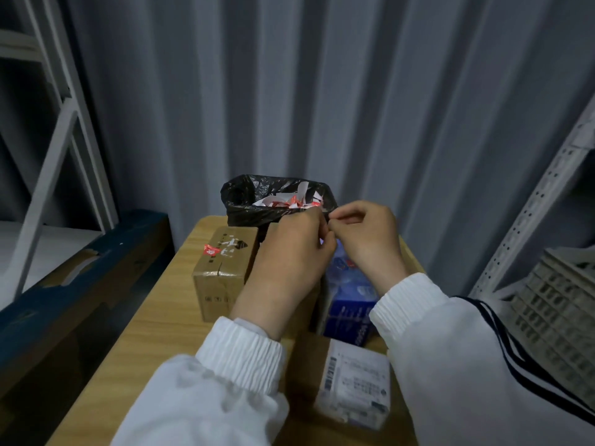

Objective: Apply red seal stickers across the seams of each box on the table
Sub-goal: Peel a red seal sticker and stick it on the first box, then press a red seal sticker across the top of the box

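Above blue cardboard box [349, 307], left hand [289, 252] and right hand [367, 233] meet, both pinching; thing between too small to see. Likely peeling new sticker. Brown cardboard box [222, 278] at left has red seal sticker [211, 251] on top. Next: press new one over bare seam.

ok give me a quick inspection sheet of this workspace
surface: wooden table, boxes crowded on it
job's things: brown box at left with a red sticker on its top left edge; blue box below the right hand; labelled box nearest, no sticker seen
clutter: black bin bag at the far edge, holding paper scraps
grippers: left hand and right hand fingertips together, whatever they pinch too small to tell
cables: nothing seen
surroundings: grey ribbed wall; metal shelving and grey crate at right
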